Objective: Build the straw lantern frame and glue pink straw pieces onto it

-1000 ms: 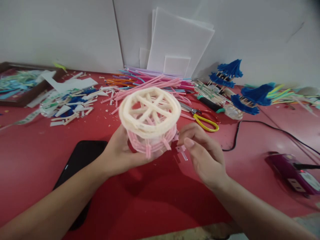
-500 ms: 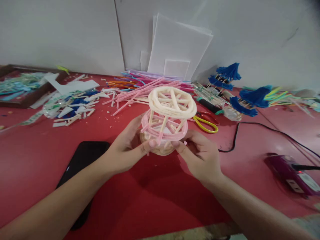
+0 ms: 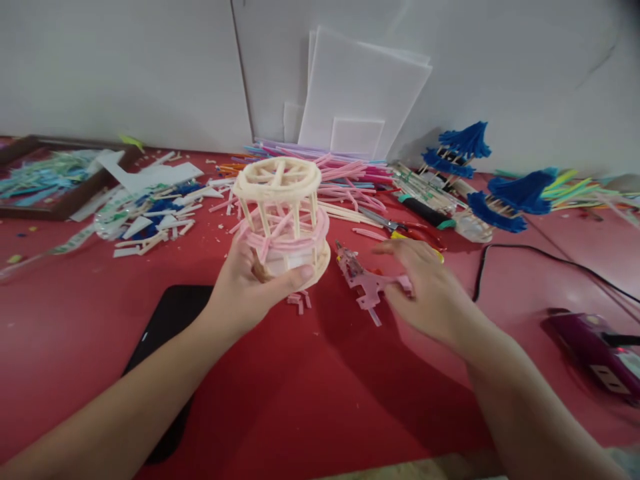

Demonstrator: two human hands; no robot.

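Note:
My left hand (image 3: 245, 287) is closed around the base of a round cage-like model (image 3: 280, 213) built of cream and pink straws, holding it upright above the red table (image 3: 310, 400). My right hand (image 3: 430, 293) is low over the table to the right, slightly blurred, thumb apart from the fingers. Its fingertips rest on the right end of a flat pink straw piece (image 3: 363, 280) that lies on the table. A few short pink straw bits (image 3: 299, 301) lie under the model.
A black phone (image 3: 165, 333) lies by my left forearm. Behind are a pile of coloured straws (image 3: 345, 177), scissors (image 3: 400, 233), cut scraps (image 3: 150, 213), a brown tray (image 3: 55, 180), white sheets (image 3: 360, 93) and blue tasselled models (image 3: 505, 193). A purple tool (image 3: 590, 343) with a black cable (image 3: 525, 250) sits right.
My right hand has left the model and dropped right onto the pink straw piece. My left hand has carried the model left, now upright.

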